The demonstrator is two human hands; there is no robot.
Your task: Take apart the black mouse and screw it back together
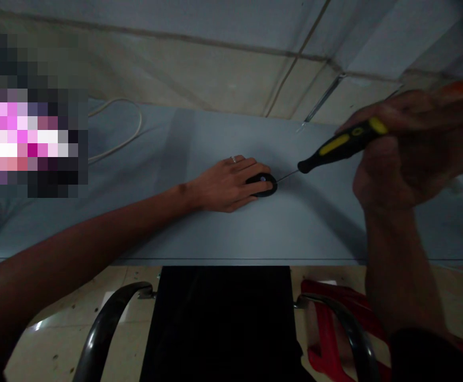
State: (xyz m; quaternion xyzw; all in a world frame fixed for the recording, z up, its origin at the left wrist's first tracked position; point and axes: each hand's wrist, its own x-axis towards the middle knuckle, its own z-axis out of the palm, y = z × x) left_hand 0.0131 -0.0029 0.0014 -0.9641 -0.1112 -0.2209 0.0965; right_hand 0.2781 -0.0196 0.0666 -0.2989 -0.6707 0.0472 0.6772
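Observation:
My left hand (229,183), with a ring on one finger, lies over a small black computer mouse (261,192) on the grey desk (223,239). Its fingers wrap the mouse and press it down; much of the mouse is hidden under them. A screwdriver (334,146) with a black and yellow handle is gripped in my right hand (390,154). Its thin shaft slopes down to the left, and the tip meets the right end of the mouse. Something orange and blurred (462,89) shows above my right hand; I cannot tell what it is.
A tiled wall (223,74) runs behind the desk, with a thin metallic strip (322,102) near its corner. White cable (139,124) loops at the left beside a pixelated area. Chair armrests (104,323) and a red chair or stool (326,334) stand below the desk edge.

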